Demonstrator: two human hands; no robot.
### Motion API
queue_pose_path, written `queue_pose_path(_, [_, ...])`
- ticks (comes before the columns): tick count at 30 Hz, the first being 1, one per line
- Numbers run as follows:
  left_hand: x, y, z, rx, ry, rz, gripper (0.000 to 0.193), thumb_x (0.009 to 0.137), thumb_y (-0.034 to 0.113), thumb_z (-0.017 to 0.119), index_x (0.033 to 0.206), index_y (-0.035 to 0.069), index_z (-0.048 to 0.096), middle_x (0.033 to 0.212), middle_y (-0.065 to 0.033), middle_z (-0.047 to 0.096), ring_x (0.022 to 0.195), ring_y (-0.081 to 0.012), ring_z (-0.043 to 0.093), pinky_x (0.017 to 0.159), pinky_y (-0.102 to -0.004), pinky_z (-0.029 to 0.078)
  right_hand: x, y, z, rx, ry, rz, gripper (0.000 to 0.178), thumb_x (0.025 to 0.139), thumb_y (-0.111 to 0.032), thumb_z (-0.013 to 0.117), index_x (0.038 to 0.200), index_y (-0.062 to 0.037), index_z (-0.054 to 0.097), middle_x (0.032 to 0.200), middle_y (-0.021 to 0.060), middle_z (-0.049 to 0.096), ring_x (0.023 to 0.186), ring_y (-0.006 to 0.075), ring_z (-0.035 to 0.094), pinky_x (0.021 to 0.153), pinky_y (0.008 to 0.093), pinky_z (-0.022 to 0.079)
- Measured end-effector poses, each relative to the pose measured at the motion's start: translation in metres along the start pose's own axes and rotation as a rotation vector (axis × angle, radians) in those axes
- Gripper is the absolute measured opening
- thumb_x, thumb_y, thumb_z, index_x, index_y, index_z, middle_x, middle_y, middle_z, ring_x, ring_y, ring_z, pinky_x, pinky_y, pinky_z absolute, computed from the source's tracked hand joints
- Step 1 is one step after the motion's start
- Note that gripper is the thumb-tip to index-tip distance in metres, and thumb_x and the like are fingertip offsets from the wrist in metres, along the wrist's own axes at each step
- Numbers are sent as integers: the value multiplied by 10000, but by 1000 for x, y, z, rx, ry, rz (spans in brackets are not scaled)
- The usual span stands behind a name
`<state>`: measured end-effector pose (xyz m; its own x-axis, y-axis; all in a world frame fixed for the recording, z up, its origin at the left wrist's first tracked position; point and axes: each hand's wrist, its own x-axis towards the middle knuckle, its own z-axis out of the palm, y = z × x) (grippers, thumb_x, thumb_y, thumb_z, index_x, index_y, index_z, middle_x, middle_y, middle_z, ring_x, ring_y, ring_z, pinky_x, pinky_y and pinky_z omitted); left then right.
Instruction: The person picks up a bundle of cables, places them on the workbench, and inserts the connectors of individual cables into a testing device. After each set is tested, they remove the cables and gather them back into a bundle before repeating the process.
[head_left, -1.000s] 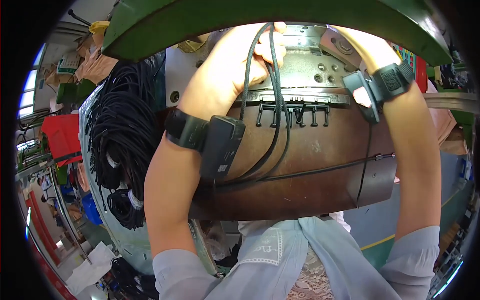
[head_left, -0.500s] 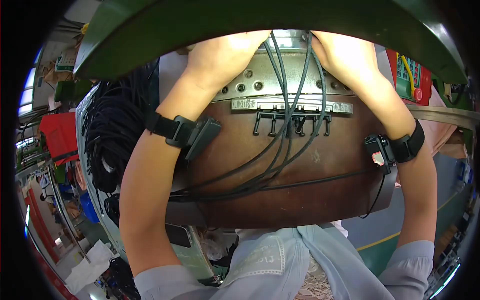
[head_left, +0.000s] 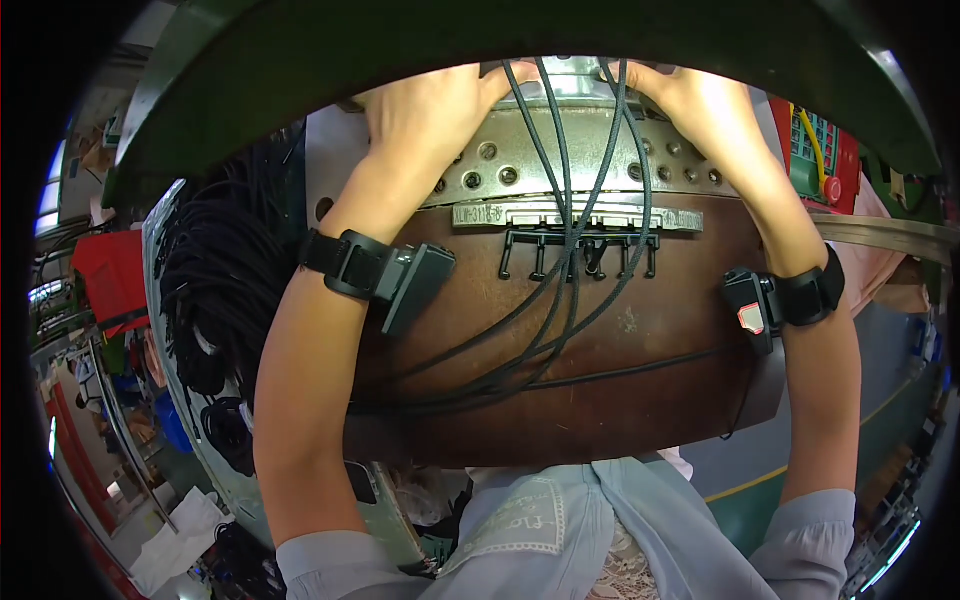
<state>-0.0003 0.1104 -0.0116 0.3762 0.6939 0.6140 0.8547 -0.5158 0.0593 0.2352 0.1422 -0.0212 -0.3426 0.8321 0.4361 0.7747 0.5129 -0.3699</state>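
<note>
My left hand (head_left: 425, 112) reaches to the metal fixture (head_left: 565, 135) at the far side, its thumb stretched right onto the fixture's top block beside the cables. From the other side comes my right hand (head_left: 708, 108), thumb stretched left, close to the rightmost cable. Both thumbs stand apart from their hands; a dark green machine part (head_left: 520, 30) hides the other fingers. Several thin black cables (head_left: 600, 180) run between the hands, down over the brown work surface (head_left: 640, 400). Nearer me lie a metal bar (head_left: 480, 216) and a black comb-shaped plastic piece (head_left: 530, 240), with cables crossing over both.
A thick bundle of black cables (head_left: 215, 270) hangs at the left, near a red container (head_left: 110, 280). To the right stand a red-and-green box (head_left: 820, 150) with a yellow cable and a tan strip (head_left: 885, 232). Each wrist wears a strapped black device (head_left: 420, 285).
My left hand has shifted slightly down and left, and its thumb now shows apart. The right thumb shows more clearly. The cables' upper ends have spread; the view has tilted a little.
</note>
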Motion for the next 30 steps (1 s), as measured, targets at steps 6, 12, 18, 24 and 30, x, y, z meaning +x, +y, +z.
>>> queue_pose_path(6, [3,-3,-8,-42,-55,-71,368,762,439,655,905,100,676,713,-102,632,600,-265,617,510,-394,497,-2,-3,-3,-158,39,-59,320,761,-302,712,953,-55,648,705,96,636,576,232,599,595,340,499])
queue_pose_path(12, [-2,2,-23,-93,-143,-194,398,808,327,641,1119,86,576,865,-176,638,807,-337,622,692,-449,505,2,-32,-21,-186,-60,81,333,778,-258,694,1050,-77,629,832,116,652,697,253,616,697,335,494])
queue_pose_path(18, [-85,53,-149,-1250,-430,-835,670,851,269,615,1375,-25,318,1422,-188,338,1339,-310,294,1084,-378,221,-137,-9,-108,75,50,-240,337,812,-33,556,1148,-24,585,1155,164,593,1079,298,552,925,347,415])
queue_pose_path(24, [-260,128,-183,-830,-1230,-1217,281,886,219,524,1057,4,583,1072,-162,600,1008,-310,552,872,-399,416,-333,2,-127,76,216,780,354,954,-115,436,1273,40,431,1275,156,486,1152,212,477,983,329,364])
queue_pose_path(30, [-348,127,-138,-251,-753,-857,215,815,165,593,980,29,602,956,-157,612,903,-316,574,791,-397,445,-401,-6,-97,437,-430,1040,414,873,-124,561,1239,13,422,1184,108,494,1121,206,445,957,333,365])
